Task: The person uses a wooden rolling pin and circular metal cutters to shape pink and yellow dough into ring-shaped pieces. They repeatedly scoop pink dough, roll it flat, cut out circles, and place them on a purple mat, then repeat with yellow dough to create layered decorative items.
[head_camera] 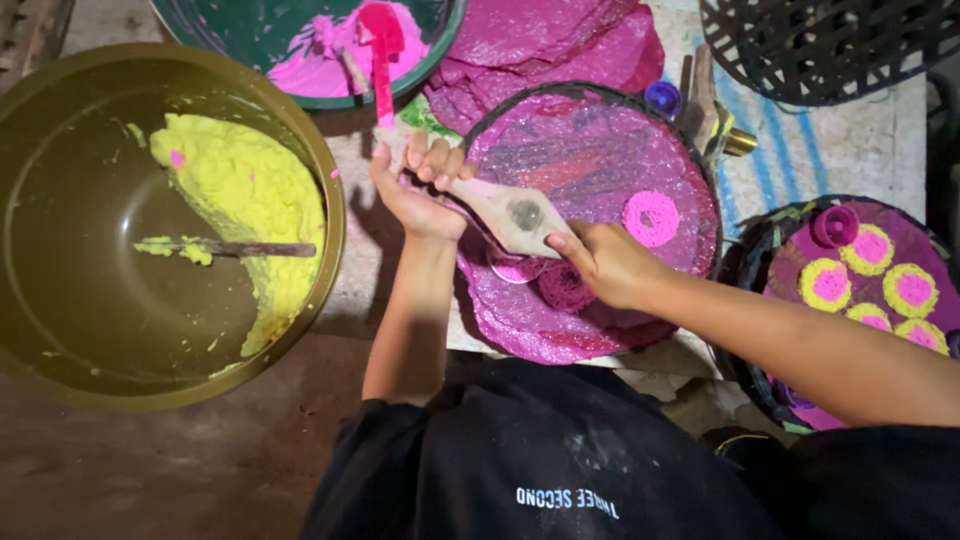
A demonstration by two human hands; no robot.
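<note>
Over a pink-stained round tray (690, 180), the wooden press (505, 208) slants from upper left to lower right; left hand (418, 190) fingers wrap its handle, right hand (605, 262) fingers pinch its end.

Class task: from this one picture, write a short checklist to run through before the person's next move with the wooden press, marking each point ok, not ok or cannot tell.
1. Both hands on the wooden press: ok; left hand grips one end, right hand the other.
2. Press over the round pink tray: ok.
3. Free space on that tray: ok, one pink disc lies there.
4. Dough left inside press: cannot tell.
5. Yellow dough in the olive bowl: ok.
</note>
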